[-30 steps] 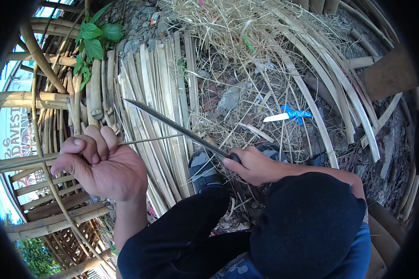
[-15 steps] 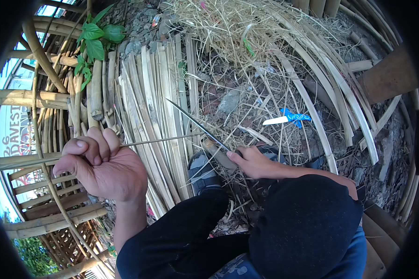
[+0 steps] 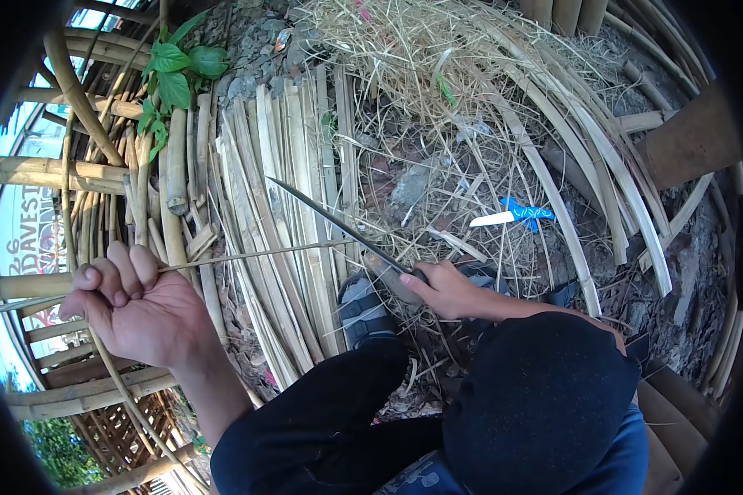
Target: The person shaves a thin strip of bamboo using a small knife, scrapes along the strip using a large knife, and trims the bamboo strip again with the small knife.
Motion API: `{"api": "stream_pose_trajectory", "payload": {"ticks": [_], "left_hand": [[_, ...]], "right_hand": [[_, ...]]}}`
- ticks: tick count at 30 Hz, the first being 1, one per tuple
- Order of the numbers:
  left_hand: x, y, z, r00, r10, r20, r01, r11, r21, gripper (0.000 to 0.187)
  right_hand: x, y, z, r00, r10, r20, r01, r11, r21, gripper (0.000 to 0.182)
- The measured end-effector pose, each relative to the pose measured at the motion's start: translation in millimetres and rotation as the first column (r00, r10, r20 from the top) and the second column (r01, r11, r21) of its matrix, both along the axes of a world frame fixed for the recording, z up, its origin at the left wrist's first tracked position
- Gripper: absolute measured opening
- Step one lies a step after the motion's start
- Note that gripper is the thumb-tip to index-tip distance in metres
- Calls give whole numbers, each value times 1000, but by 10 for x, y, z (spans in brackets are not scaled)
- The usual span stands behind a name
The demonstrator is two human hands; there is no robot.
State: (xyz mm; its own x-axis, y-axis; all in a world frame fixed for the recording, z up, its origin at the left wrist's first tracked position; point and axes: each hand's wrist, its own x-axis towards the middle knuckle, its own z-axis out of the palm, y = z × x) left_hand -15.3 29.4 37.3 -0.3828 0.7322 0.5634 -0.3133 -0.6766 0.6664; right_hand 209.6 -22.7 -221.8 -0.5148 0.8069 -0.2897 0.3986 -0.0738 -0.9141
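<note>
My left hand (image 3: 144, 309) is closed, palm up, around a thin bamboo strip (image 3: 256, 254). One end of the strip runs out past the hand to the left edge of view. Its other end reaches right to the blade of a long knife (image 3: 326, 216), overlapping it in this view. My right hand (image 3: 444, 289) grips that knife by the handle, low over my foot, with the dark blade slanting up and left. Beneath the strip lies a row of split bamboo slats (image 3: 276, 190). A short piece of bamboo (image 3: 390, 276) rests under the knife near my right hand.
A small knife with a white blade and blue patterned handle (image 3: 530, 213) lies on the straw-littered ground. Beyond is a heap of shavings (image 3: 396, 49). Long curved slats (image 3: 582, 140) spread at right, near a thick bamboo post (image 3: 692, 136). A bamboo fence (image 3: 58, 172) stands at left.
My left hand has moved left and slightly down, drawing the bamboo strip along with it. The long knife's tip has shifted a little left, while my right hand stays nearly in place.
</note>
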Motion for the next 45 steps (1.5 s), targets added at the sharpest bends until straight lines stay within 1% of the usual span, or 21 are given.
{"api": "stream_pose_trajectory", "payload": {"ticks": [6, 8, 9, 11, 12, 14, 16, 18, 19, 20, 22, 23, 26, 28, 29, 35, 37, 39, 40, 42, 45], "left_hand": [[-298, -73, 166, 998, -58, -20, 59, 997, 44, 38], [-292, -89, 208, 999, 28, -16, -27, 999, 40, 37], [-384, -131, 287, 1000, 28, -13, -27, 999, 41, 37], [-626, -208, 512, 986, -157, 48, 153, 985, 74, 37], [-675, -213, 530, 987, -157, 45, 153, 985, 83, 37], [-686, -213, 552, 992, -111, 63, 103, 987, 121, 37], [-691, -173, 445, 998, -54, -13, 55, 993, 104, 37], [-666, -159, 423, 993, -70, 94, 62, 995, 84, 39], [-816, -177, 548, 992, -121, 39, 114, 983, 143, 42], [-1044, -236, 743, 982, -138, 125, 113, 975, 190, 45], [-1369, -327, 971, 986, -166, 29, 151, 950, 274, 45], [-1443, -361, 974, 986, -162, 31, 147, 948, 281, 45], [-1471, -311, 850, 992, -99, 78, 77, 966, 247, 46], [-1389, -260, 719, 989, -55, 138, 36, 990, 139, 47], [-1368, -234, 638, 974, -187, 129, 163, 971, 178, 50], [-1217, -231, 446, 974, -220, 59, 207, 964, 168, 54], [-1218, -227, 443, 978, -207, 22, 202, 969, 141, 55], [-1216, -222, 460, 913, -379, -153, 398, 910, 115, 53], [-1198, -221, 456, 913, -378, -153, 396, 911, 114, 53], [-1081, -213, 403, 912, -356, -204, 377, 924, 72, 52], [-726, -76, 129, 896, -373, -242, 393, 919, 36, 53]], "right_hand": [[22, 34, 165, 995, -78, 64, 84, 992, -98, 59], [25, -4, 313, 1000, -22, -8, 22, 996, 87, 59], [53, 17, 294, 1000, -22, -5, 22, 996, 89, 59], [116, 82, 196, 988, -12, 154, -14, 986, 164, 57], [120, 103, 134, 988, -13, 152, -14, 985, 173, 57], [124, 145, 71, 979, -177, 100, 171, 983, 64, 53], [130, 151, 139, 978, -187, 89, 178, 979, 96, 52], [146, 132, 323, 997, -62, 34, 54, 977, 206, 52], [167, 129, 293, 994, -61, 90, 32, 956, 293, 51], [202, 151, 241, 994, -65, 87, 36, 954, 299, 51], [269, 221, 97, 966, -194, 173, 189, 981, 49, 52], [270, 204, 34, 942, -326, 86, 324, 945, 30, 53], [282, 149, 21, 935, -336, 115, 317, 936, 155, 53], [324, 117, 150, 953, -279, 122, 261, 955, 140, 53], [300, 94, 242, 935, -340, 98, 327, 937, 123, 52], [286, 207, 108, 784, -620, 36, 621, 782, -56, 55], [329, 223, 35, 762, -645, 58, 647, 760, -61, 55], [406, 233, -168, 747, -657, 101, 659, 752, 16, 55], [394, 214, -98, 748, -656, 102, 658, 753, 15, 55], [360, 168, 183, 729, -684, -24, 659, 711, -247, 53], [298, 132, 354, 834, -536, -130, 484, 824, -293, 50]]}}
